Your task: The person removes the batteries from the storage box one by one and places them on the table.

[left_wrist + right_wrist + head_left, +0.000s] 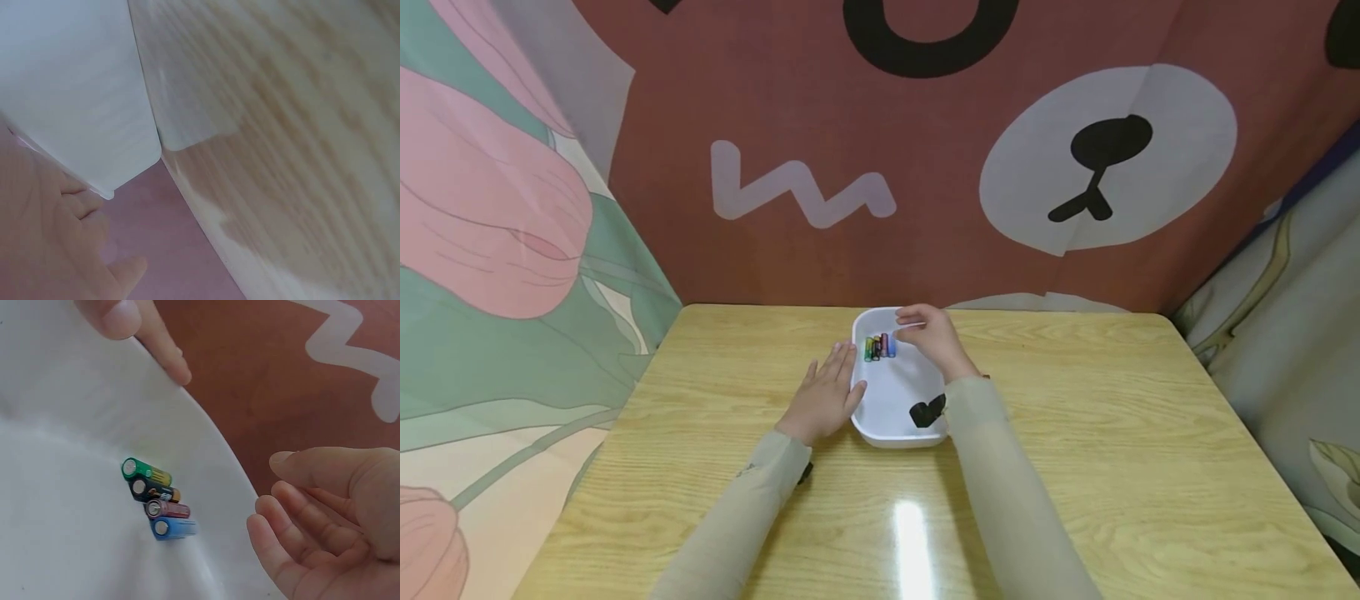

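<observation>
A white plastic basin (898,408) holds several batteries lying side by side near its far left part. In the right wrist view they are a green battery (145,471), a black battery (155,490), a dark red battery (167,509) and a blue battery (174,527). My left hand (827,396) rests along the basin's left rim with its fingers extended. Over the far right of the basin, close to the blue battery, is my right hand (931,337). Its fingers are loosely bent, with nothing between them in the right wrist view (331,519).
The basin stands on a wood-grain table (1075,433), near its far edge. Behind the table hangs a reddish-brown cloth (925,167) printed with a bear's face. A flowered cloth (497,192) hangs at the left. A black piece (927,412) shows beside the right sleeve.
</observation>
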Demonstrator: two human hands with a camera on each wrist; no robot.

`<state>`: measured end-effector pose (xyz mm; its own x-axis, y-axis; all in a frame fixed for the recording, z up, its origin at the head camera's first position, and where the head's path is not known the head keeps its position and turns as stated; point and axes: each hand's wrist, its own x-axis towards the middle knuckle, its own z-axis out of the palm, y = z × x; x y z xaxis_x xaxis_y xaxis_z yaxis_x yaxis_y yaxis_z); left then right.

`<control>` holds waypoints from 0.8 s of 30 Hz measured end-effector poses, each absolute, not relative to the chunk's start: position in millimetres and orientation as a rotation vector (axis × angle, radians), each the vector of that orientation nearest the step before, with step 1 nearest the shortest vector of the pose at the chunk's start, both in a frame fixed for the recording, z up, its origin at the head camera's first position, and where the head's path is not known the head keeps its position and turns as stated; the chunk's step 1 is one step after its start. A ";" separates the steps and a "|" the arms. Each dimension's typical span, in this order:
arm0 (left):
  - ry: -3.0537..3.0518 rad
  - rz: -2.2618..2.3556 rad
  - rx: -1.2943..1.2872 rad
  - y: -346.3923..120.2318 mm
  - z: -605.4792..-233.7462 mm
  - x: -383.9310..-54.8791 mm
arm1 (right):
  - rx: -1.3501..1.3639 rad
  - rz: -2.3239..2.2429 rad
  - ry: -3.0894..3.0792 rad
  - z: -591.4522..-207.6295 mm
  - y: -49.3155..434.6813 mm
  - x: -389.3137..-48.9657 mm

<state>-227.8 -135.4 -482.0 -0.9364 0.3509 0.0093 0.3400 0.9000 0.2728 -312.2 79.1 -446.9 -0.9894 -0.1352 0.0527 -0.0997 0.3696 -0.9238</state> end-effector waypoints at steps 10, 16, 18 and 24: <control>3.022 0.424 0.552 -135.1 -476.0 -225.7 | -0.225 -1.726 2.582 -460.6 68.1 -322.0; 3.019 0.437 0.539 -134.9 -477.5 -227.0 | -0.164 -1.716 2.578 -467.2 67.5 -323.8; 3.020 0.428 0.537 -135.3 -478.8 -227.7 | -0.161 -1.715 2.578 -468.6 67.1 -324.3; 3.005 0.430 0.528 -135.2 -477.9 -227.3 | -0.139 -1.697 2.604 -473.8 65.7 -325.4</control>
<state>-227.3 -135.2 -477.9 -0.9394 0.3426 -0.0113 0.3257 0.9023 0.2824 -325.4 65.7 -473.8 -0.9955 -0.0915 0.0228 -0.0578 0.4011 -0.9142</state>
